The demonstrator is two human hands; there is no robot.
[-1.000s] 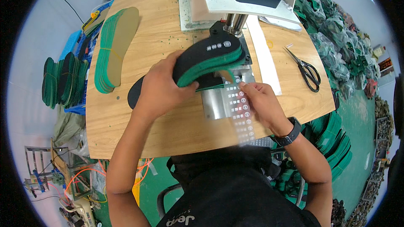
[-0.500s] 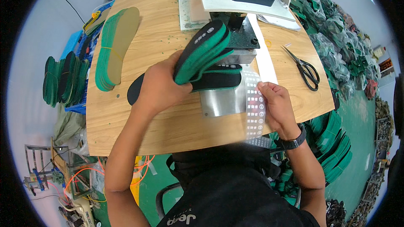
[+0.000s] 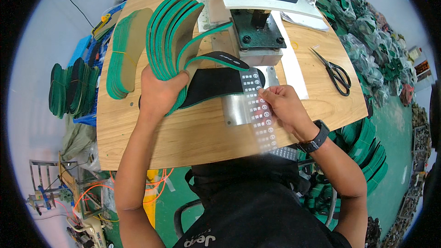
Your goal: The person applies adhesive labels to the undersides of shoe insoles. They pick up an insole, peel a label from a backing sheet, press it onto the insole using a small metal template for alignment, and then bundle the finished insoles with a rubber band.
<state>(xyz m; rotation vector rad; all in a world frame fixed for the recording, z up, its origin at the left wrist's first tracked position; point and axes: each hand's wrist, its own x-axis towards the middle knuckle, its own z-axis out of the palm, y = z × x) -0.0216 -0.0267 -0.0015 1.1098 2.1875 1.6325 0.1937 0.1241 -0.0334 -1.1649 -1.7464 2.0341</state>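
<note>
My left hand (image 3: 161,93) is closed around a fanned stack of insoles (image 3: 172,36) with green edges and tan undersides. One insole in the fan bends away to the right, its black printed face showing. Under the stack, a black insole with a green edge (image 3: 213,82) lies across the metal plate (image 3: 236,115). My right hand (image 3: 288,110) pinches a clear strip of white printed transfers (image 3: 258,115). The upper end of that strip lies over the right end of the flat black insole. Its lower end hangs past the table edge.
A press (image 3: 257,36) with a dark bolted head stands behind the plate. Scissors (image 3: 337,76) lie to the right. A banded insole stack (image 3: 124,57) is on the left, more bundles (image 3: 73,87) beyond the table. Bagged pieces (image 3: 367,41) line the right floor.
My left hand has turned the insole stack over and fanned it, so tan undersides show instead of a black face. My right hand has moved left, bringing the strip over the flat insole's end.
</note>
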